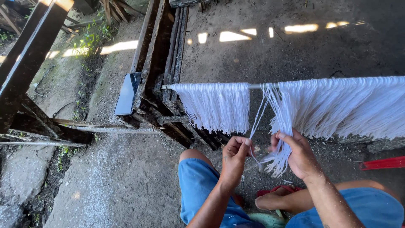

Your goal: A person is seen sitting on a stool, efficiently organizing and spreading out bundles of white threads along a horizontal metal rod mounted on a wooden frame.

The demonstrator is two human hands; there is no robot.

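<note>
White yarn strands (337,105) hang in a thick fringe from a thin horizontal rod (255,85), split into a smaller bunch (217,107) on the left and a wide curtain to the right, with a bare stretch of rod between them; the left hand (236,158) pinches a few thin strands between thumb and forefinger, fingers curled tight, the threads running up from it to the rod; the right hand (297,154) is closed around a tuft of strands (276,162) pulled down from the curtain's left edge, its loose ends fanning out below the fingers; the two hands sit near each other, just below the gap in the fringe. Dark wooden beams (158,63) stand at the rod's left end, where the rod meets the frame; a dark phone (128,93) leans against the beams, screen outward, well apart from the hands; another dark beam (29,59) slants across the upper left corner. Rough concrete ground (126,177) lies underneath, with patches of sunlight at the far side and small weeds (86,42) beside the frame; blue shorts (198,185) cover the person's knees below the hands; a bare foot (274,200) rests on a red sandal (270,193); a red object (382,163) shows at the right edge, too cropped to identify.
</note>
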